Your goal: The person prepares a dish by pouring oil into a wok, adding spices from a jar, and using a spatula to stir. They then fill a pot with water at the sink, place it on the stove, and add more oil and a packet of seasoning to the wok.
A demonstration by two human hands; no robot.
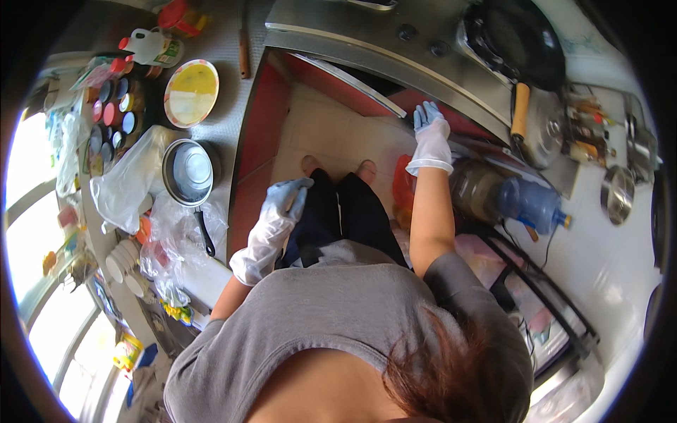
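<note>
My right hand (pixel 431 121), in a white and pale blue rubber glove, reaches forward with its fingers extended and nothing visible in it. It is beside the end of an open cabinet door (pixel 351 84) with a metal edge, under the stove counter; whether they touch is unclear. My left hand (pixel 288 198) wears a matching glove and hangs in front of my body with its fingers curled. Whether anything is inside those fingers is hidden. Nearest to it on the left counter stands a saucepan (pixel 189 172) with a black handle.
A plate with yellow liquid (pixel 191 92), several jars (pixel 112 113) and plastic bags (pixel 132 180) crowd the left counter. A black wok (pixel 513 45) with a wooden handle sits on the right. Large water bottles (pixel 529 203) and a red bag (pixel 403 185) lie right of my legs.
</note>
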